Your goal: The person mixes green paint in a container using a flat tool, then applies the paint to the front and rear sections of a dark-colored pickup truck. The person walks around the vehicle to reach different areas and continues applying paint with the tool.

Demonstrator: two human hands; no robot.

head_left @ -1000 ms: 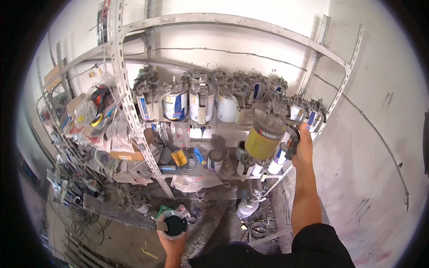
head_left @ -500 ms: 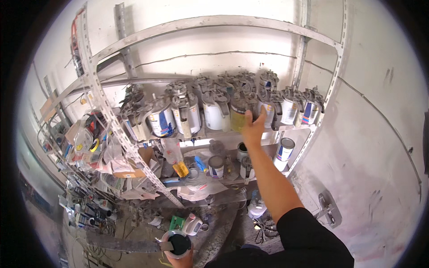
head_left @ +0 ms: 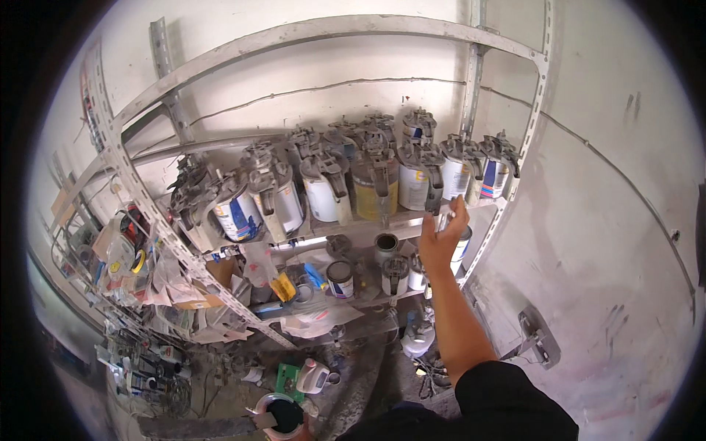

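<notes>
My right hand [head_left: 442, 241] is raised in front of the shelf rack, thumb and fingers apart, with nothing held. It is just below the front edge of the upper shelf, nearest a white can [head_left: 416, 188] with a grimy pouring lid. A dingy yellow can [head_left: 371, 192] stands to its left. Low in the view, my left hand [head_left: 304, 432] is closed around a clear plastic cup [head_left: 265, 403] of dark paint. Most of that hand is hidden by the cup and the frame's edge. A long flat stick [head_left: 198, 427] reaches from the cup toward the left.
More lidded cans, such as a blue-and-white one [head_left: 237, 214], line the upper shelf. The lower shelf bears an open can [head_left: 385, 246] and a closed can [head_left: 340, 279]. A metal upright [head_left: 176, 228] rises left of them. Jugs [head_left: 314, 376] stand on the floor.
My right hand has come away from the front of the yellow can, moving right and down. The view has shifted, and the cup sits slightly lower and further left in it.
</notes>
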